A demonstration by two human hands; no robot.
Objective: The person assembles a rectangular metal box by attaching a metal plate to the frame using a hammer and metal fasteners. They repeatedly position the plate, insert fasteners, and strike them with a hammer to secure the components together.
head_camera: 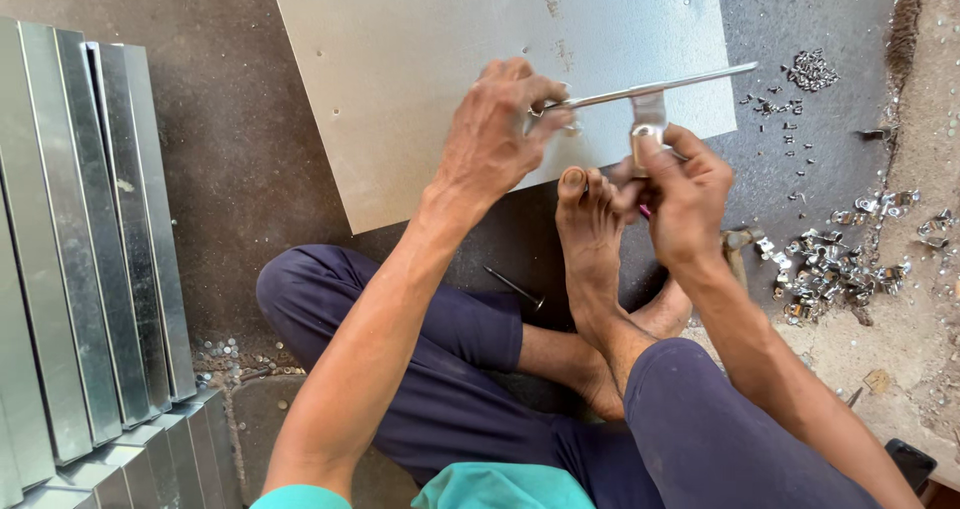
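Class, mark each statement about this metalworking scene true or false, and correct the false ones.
1. Both hands are on the rod. False: the left hand grips the rod; the right hand presses the bracket.
2. The metal sheet lies on the floor. True.
3. The pile of clips lies to the person's left. False: it lies to the right.
4. Folded panels are stacked on the left. True.
5. A nail lies beside the foot. True.
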